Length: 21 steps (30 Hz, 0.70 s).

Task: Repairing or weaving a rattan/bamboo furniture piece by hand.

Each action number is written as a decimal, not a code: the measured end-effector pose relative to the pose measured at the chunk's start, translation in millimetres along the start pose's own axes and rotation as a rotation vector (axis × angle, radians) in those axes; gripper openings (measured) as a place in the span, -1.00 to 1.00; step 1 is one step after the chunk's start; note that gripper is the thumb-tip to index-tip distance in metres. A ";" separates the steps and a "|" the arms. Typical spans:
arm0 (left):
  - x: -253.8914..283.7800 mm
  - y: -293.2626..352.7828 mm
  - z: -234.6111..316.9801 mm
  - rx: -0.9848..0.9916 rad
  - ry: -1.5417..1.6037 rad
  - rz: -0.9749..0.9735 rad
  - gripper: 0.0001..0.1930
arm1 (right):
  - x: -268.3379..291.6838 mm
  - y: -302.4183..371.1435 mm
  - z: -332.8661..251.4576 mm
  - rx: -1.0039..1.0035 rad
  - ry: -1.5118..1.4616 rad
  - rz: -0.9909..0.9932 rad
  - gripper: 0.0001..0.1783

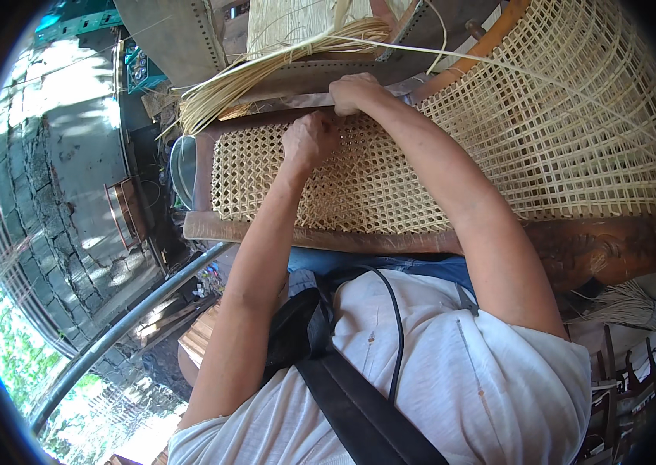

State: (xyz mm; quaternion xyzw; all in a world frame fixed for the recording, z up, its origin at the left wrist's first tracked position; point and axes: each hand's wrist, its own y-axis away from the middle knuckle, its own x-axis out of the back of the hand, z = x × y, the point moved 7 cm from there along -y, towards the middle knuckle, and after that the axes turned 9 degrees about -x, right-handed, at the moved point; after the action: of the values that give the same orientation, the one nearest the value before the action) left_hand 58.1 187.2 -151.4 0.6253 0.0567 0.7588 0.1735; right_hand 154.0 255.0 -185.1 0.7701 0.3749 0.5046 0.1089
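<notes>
Across my lap lies a wooden chair frame (328, 237) filled with woven cane webbing (374, 186). The weave is tight on the left and looser toward the right. My left hand (310, 141) is closed low over the webbing near the far rail, its fingertips hidden from view. Just beyond and to the right, my right hand (356, 93) is curled at that far rail, its fingers also hidden. Whatever the two hands pinch is too small to make out. A long pale cane strand (452, 53) runs slantwise above the webbing, right of my hands.
A bundle of loose cane strands (266, 74) lies beyond the far rail, over another wooden frame with drilled holes (297, 79). A metal pipe (134, 318) slants along the left. Behind it stands a cracked block wall (56, 170). More cane (626, 306) lies at the right.
</notes>
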 end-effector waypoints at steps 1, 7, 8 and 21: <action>-0.8 1.5 -1.3 0.038 0.007 -0.003 -0.78 | 2.0 5.1 -0.4 0.024 -0.014 0.027 -0.65; 3.9 8.1 -0.9 0.083 -0.004 0.096 -0.78 | 9.9 19.9 17.7 -0.064 0.043 0.071 -0.67; 5.5 8.0 -1.2 0.076 -0.008 0.111 -0.78 | 9.4 22.6 19.1 -0.053 0.020 0.126 -0.66; -48.7 -47.8 -19.7 0.238 0.459 -0.231 -0.74 | -57.0 127.0 101.9 -0.277 -1.408 0.073 -0.36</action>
State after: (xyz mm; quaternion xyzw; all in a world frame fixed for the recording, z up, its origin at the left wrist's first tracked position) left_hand 55.9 218.1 -215.3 0.4427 0.2541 0.8436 0.1666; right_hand 288.9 149.0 -203.0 0.9039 0.1223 -0.0656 0.4046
